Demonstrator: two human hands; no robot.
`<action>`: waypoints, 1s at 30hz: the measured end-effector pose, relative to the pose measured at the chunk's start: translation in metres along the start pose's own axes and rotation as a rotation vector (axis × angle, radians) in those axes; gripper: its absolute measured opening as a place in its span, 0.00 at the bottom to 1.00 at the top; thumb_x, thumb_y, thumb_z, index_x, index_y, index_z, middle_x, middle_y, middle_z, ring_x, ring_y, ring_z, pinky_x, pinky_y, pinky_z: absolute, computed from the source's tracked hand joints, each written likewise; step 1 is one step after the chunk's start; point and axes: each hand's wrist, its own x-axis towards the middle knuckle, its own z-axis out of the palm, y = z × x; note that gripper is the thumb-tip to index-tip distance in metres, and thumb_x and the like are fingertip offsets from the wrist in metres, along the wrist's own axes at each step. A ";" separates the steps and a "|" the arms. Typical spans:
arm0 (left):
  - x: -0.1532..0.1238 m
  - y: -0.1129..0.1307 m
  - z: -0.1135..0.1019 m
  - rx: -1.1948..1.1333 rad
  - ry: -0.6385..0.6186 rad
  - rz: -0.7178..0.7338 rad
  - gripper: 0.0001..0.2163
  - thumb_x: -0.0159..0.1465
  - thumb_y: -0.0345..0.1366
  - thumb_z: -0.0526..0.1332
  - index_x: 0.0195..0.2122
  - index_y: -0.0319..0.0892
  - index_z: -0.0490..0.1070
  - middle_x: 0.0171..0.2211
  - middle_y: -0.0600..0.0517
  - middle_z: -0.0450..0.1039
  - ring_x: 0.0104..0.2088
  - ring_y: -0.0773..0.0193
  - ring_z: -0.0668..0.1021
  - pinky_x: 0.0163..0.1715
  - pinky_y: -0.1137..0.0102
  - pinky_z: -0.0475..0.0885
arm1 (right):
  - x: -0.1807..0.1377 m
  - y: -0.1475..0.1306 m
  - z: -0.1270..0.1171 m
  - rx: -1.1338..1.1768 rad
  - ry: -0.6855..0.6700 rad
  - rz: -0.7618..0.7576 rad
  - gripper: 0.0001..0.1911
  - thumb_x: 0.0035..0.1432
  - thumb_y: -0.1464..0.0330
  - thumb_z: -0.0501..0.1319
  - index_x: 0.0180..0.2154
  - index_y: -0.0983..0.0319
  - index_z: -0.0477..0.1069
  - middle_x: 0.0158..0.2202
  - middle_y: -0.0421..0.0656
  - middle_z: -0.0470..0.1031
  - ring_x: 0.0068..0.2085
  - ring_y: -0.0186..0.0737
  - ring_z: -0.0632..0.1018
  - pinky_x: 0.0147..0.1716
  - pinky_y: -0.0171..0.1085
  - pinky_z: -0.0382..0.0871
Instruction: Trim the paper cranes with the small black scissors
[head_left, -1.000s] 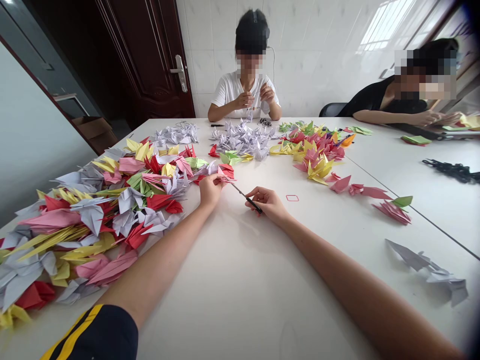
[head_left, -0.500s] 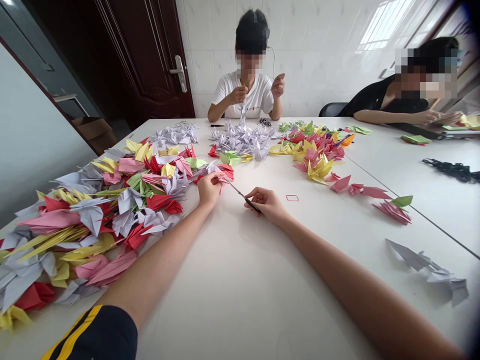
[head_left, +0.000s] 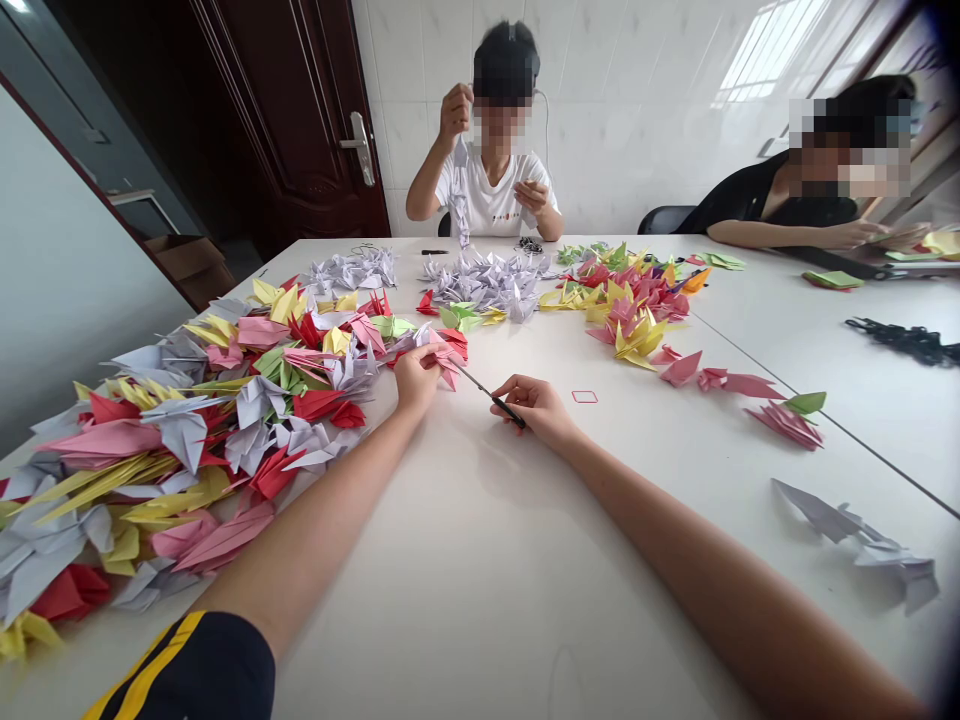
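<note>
My left hand (head_left: 418, 378) is closed on a pink paper crane (head_left: 450, 372), beside the edge of the big heap of folded cranes. From the right, my right hand (head_left: 534, 408) grips a thin metal tool with a black handle (head_left: 511, 412), its exact kind unclear. The slim shaft points up and left, its tip at the pink crane. Whether the tip is inside the paper or just against it, I cannot tell. A red folded crane (head_left: 457, 346) lies right behind the pink one.
A heap of coloured paper cranes (head_left: 247, 420) spreads along the left. White cranes (head_left: 487, 280) and a mixed pile (head_left: 630, 300) lie farther back. Grey folded paper (head_left: 862, 540) and black cord (head_left: 904, 342) are at right. Two people (head_left: 491, 185) (head_left: 780, 195) sit across the table.
The pink crane shows more below my left fingers, and the tool has shifted slightly right. Across the table, the person in white has raised a hand with a hanging string of white cranes.
</note>
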 end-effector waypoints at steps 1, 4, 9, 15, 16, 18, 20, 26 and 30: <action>0.000 0.000 0.000 -0.016 -0.002 -0.008 0.15 0.51 0.27 0.62 0.40 0.38 0.82 0.38 0.45 0.82 0.38 0.56 0.82 0.45 0.63 0.77 | 0.000 0.000 0.000 0.005 0.003 0.005 0.20 0.42 0.55 0.74 0.32 0.61 0.75 0.21 0.38 0.72 0.21 0.33 0.71 0.16 0.32 0.65; 0.001 0.000 0.000 -0.092 -0.013 -0.033 0.16 0.50 0.28 0.63 0.40 0.37 0.81 0.38 0.45 0.82 0.38 0.56 0.82 0.43 0.63 0.78 | -0.001 -0.002 0.001 0.014 0.010 0.020 0.19 0.42 0.56 0.74 0.31 0.61 0.75 0.21 0.38 0.72 0.22 0.34 0.71 0.15 0.31 0.65; 0.001 -0.002 0.000 -0.158 -0.044 -0.059 0.17 0.49 0.31 0.65 0.41 0.37 0.81 0.38 0.44 0.82 0.39 0.55 0.82 0.43 0.62 0.78 | -0.001 -0.003 0.001 0.031 0.019 0.020 0.19 0.43 0.56 0.74 0.31 0.61 0.75 0.21 0.38 0.72 0.22 0.35 0.72 0.15 0.32 0.65; 0.001 0.000 0.000 -0.175 -0.074 -0.035 0.19 0.47 0.37 0.71 0.41 0.36 0.81 0.41 0.43 0.82 0.44 0.51 0.82 0.47 0.59 0.77 | 0.000 -0.002 0.001 0.046 0.019 0.022 0.20 0.43 0.56 0.74 0.31 0.62 0.74 0.19 0.37 0.71 0.20 0.32 0.70 0.15 0.31 0.64; 0.000 0.001 0.000 -0.182 -0.079 -0.036 0.20 0.47 0.38 0.72 0.41 0.36 0.81 0.41 0.42 0.82 0.44 0.50 0.82 0.47 0.59 0.77 | 0.000 -0.002 0.001 0.046 0.018 0.025 0.20 0.43 0.56 0.74 0.31 0.62 0.74 0.19 0.37 0.71 0.19 0.32 0.69 0.15 0.31 0.64; -0.001 0.003 0.000 -0.200 -0.091 -0.042 0.22 0.46 0.40 0.74 0.42 0.36 0.80 0.42 0.42 0.81 0.45 0.49 0.82 0.48 0.58 0.77 | 0.000 -0.002 0.001 0.039 0.016 0.030 0.20 0.43 0.56 0.74 0.31 0.62 0.74 0.19 0.37 0.72 0.18 0.30 0.68 0.15 0.31 0.62; -0.002 0.006 0.000 -0.220 -0.104 -0.051 0.23 0.46 0.41 0.75 0.43 0.36 0.80 0.42 0.41 0.81 0.45 0.49 0.82 0.50 0.57 0.76 | 0.000 -0.003 0.000 0.030 0.015 0.028 0.19 0.44 0.56 0.73 0.31 0.62 0.74 0.19 0.37 0.72 0.17 0.29 0.67 0.15 0.31 0.61; -0.005 0.011 0.001 -0.247 -0.135 -0.075 0.25 0.45 0.41 0.76 0.44 0.37 0.78 0.42 0.41 0.81 0.45 0.49 0.82 0.48 0.57 0.77 | 0.001 -0.001 -0.001 0.027 0.017 0.030 0.19 0.44 0.55 0.73 0.31 0.62 0.73 0.19 0.37 0.72 0.17 0.30 0.68 0.16 0.32 0.62; -0.005 0.011 0.002 -0.174 -0.154 -0.019 0.30 0.43 0.43 0.77 0.47 0.37 0.77 0.45 0.40 0.80 0.45 0.49 0.81 0.46 0.59 0.77 | 0.002 0.003 -0.001 0.024 0.004 0.024 0.19 0.45 0.56 0.73 0.32 0.62 0.74 0.20 0.37 0.72 0.18 0.31 0.69 0.16 0.32 0.63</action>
